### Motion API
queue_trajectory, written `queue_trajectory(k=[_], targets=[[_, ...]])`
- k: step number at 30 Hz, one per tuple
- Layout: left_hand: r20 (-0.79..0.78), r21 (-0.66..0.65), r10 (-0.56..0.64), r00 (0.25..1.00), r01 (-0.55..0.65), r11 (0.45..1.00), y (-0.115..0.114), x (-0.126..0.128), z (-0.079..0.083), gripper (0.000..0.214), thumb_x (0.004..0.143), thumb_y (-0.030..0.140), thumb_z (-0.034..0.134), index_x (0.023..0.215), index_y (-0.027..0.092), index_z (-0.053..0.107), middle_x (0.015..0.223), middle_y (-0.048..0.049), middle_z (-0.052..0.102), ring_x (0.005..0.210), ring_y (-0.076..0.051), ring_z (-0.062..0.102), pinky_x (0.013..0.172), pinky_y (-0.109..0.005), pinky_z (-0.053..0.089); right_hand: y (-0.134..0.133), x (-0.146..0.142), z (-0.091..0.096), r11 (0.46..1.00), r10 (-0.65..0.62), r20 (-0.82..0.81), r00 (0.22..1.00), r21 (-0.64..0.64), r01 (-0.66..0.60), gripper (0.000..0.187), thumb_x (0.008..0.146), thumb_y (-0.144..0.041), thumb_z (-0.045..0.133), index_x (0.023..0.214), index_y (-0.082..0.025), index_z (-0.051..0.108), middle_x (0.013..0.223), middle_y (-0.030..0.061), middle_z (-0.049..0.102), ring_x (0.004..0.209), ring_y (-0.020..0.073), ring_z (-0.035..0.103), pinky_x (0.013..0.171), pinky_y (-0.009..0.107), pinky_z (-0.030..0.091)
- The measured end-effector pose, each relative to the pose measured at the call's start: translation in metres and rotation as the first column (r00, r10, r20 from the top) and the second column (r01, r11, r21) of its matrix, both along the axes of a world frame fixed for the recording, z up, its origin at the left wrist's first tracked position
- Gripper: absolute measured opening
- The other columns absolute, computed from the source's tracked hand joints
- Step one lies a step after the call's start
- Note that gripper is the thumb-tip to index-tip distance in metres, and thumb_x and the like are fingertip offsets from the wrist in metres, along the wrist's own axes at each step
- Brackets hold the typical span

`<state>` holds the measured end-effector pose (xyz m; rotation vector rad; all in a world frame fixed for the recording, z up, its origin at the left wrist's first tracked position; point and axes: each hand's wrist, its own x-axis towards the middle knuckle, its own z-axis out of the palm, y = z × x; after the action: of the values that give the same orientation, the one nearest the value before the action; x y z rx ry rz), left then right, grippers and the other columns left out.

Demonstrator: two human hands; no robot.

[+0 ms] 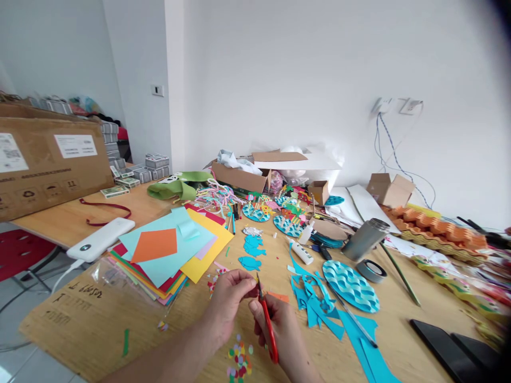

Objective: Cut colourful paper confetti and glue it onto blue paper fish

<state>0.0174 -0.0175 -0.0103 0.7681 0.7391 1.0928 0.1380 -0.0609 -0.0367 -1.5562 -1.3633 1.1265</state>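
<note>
Red scissors (270, 332) are above the table, gripped in the right hand (281, 319); the left hand (231, 292) has its fingertips together, on what I cannot tell. Blue paper fish (249, 263) lie already cut; the coloured sheets (155, 246) look mostly uncut.

Through my feed I see a big cardboard box (35, 183) on the left, a white power bank (101, 239) with its cable (64, 272), and a red stool (22, 254). To the right, I get a steel bottle (365, 240) near orange egg trays (443, 226), below wall sockets (411, 106).
</note>
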Motion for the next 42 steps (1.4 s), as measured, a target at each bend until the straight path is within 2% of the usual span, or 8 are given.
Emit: queue_trajectory(k=[8,12,19,26,33,42], targets=[[-0.034,0.008,-0.032,0.999,0.032,0.999,-0.001,0.000,-0.003,0.013,0.063,0.026,0.069,0.064,0.015,0.063,0.064,-0.0022,0.067,0.064,-0.015,0.058,0.062,-0.026,0.042,0.001,0.000,-0.001,1.000,0.006,0.005,1.000,0.007,-0.006,0.056,0.073,-0.073,0.057,0.064,-0.019,0.045,0.048,-0.0031,0.051,0.036,0.0094,0.048,0.036,0.019,0.034],[-0.048,0.013,-0.007,0.999,0.007,1.000,0.001,0.000,-0.004,0.013,0.061,0.026,0.070,0.063,0.015,0.063,0.063,-0.0016,0.066,0.066,-0.016,0.059,0.066,-0.027,0.043,0.001,0.001,0.000,1.000,0.011,0.006,1.000,0.005,-0.011,0.057,0.071,-0.074,0.059,0.062,-0.020,0.042,0.047,-0.0031,0.051,0.036,0.0091,0.048,0.035,0.019,0.032],[-0.071,0.018,-0.017,0.997,0.018,1.000,0.001,0.000,-0.002,0.014,0.059,0.026,0.070,0.061,0.014,0.063,0.062,-0.0022,0.066,0.062,-0.015,0.057,0.061,-0.027,0.042,0.001,0.001,0.004,1.000,0.006,-0.001,1.000,-0.007,-0.006,0.057,0.070,-0.074,0.059,0.063,-0.019,0.045,0.047,-0.0030,0.051,0.036,0.0089,0.047,0.035,0.018,0.033],[-0.075,0.027,-0.012,0.997,0.014,1.000,0.000,-0.001,0.000,0.013,0.059,0.025,0.070,0.061,0.014,0.063,0.062,-0.0026,0.066,0.064,-0.016,0.059,0.064,-0.028,0.044,0.001,0.001,0.006,1.000,0.015,0.010,1.000,-0.009,-0.015,0.056,0.071,-0.072,0.059,0.064,-0.020,0.044,0.047,-0.0028,0.052,0.036,0.0091,0.047,0.035,0.019,0.032],[-0.090,0.027,-0.033,0.995,0.036,0.999,-0.001,-0.002,0.005,0.014,0.059,0.026,0.070,0.059,0.015,0.062,0.060,-0.0023,0.065,0.058,-0.015,0.056,0.059,-0.026,0.042,0.001,-0.001,0.011,1.000,0.015,0.012,1.000,-0.012,-0.015,0.056,0.072,-0.073,0.058,0.064,-0.019,0.045,0.048,-0.0027,0.052,0.037,0.0095,0.048,0.036,0.019,0.034],[-0.095,0.026,-0.031,0.995,0.034,0.999,-0.002,-0.002,0.004,0.013,0.059,0.025,0.069,0.058,0.015,0.061,0.059,-0.0020,0.064,0.056,-0.014,0.055,0.058,-0.026,0.041,-0.001,-0.002,0.012,1.000,0.019,-0.017,1.000,0.003,-0.019,0.056,0.073,-0.073,0.057,0.063,-0.020,0.043,0.047,-0.0025,0.052,0.037,0.0096,0.049,0.037,0.019,0.035]])
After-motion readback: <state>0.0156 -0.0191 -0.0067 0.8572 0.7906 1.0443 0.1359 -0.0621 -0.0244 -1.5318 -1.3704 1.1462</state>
